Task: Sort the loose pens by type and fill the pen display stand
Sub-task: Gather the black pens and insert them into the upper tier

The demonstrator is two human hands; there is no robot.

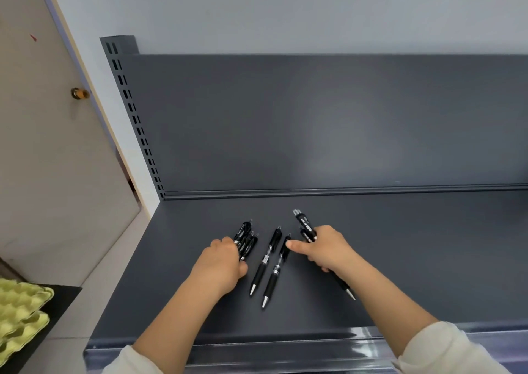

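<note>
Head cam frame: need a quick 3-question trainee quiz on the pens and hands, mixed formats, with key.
1. True or false: two black pens lie loose on the grey shelf between the hands.
2. Multiple choice: the left hand grips A) a bundle of black pens, B) one red pen, C) nothing.
3. Fill in: the pens in the right hand point their tips toward the shelf's ____ edge.

Key: 1 true; 2 A; 3 front. The silver tip of one shows below the right hand, nearest the person.
</note>
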